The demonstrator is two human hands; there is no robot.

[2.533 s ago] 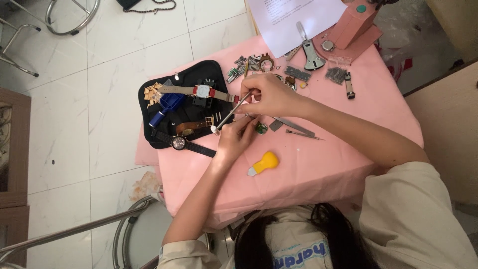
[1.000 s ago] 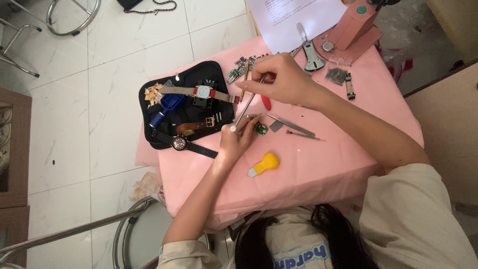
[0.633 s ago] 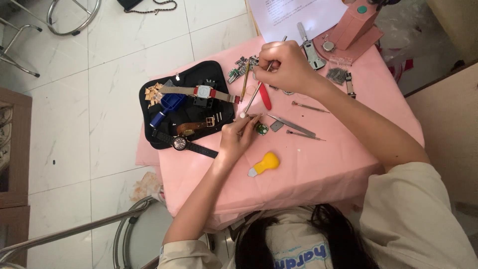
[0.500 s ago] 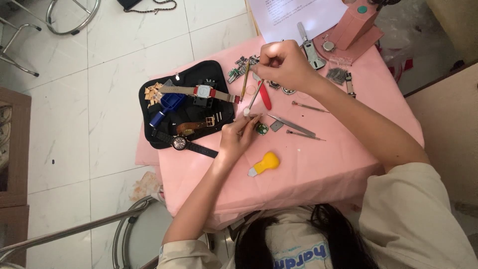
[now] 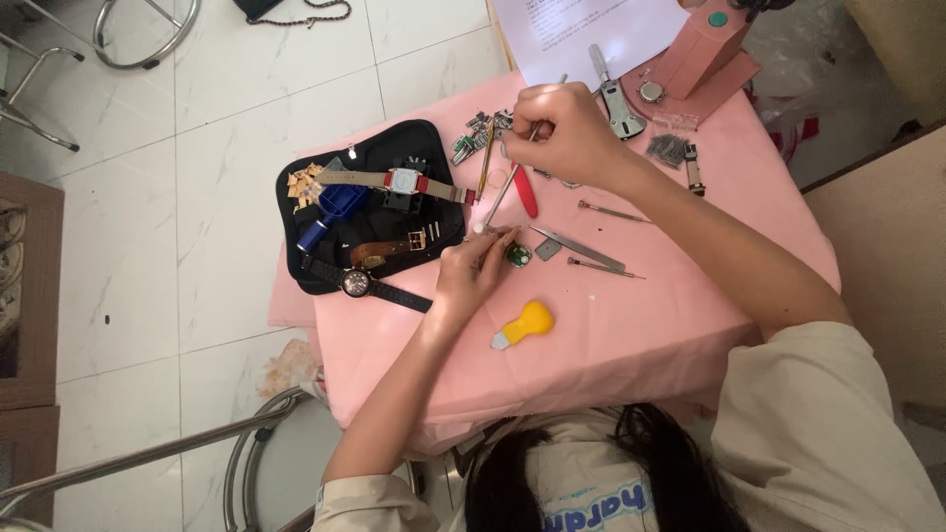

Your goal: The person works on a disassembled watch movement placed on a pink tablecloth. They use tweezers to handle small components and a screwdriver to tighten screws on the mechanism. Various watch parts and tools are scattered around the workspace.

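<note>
left hand pinching watch part | right hand gripping tool

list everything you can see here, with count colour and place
table: 1, pink cloth, centre
tool pouch: 1, black, table's left edge
watches: 3, one red-cased, one brown-strapped, one black, on the pouch
yellow-handled tool: 1, near table front
red-handled tool: 1, below the right hand
tweezers: 1, grey, mid table
green round part: 1, beside the left hand
pink stand: 1, far right corner
paper sheet: 1, white, table's far edge
metal stools: 2, one on the floor at top left, one at bottom left
left hand: pinches something small, too small to tell
right hand: holds a thin stick tool
</note>
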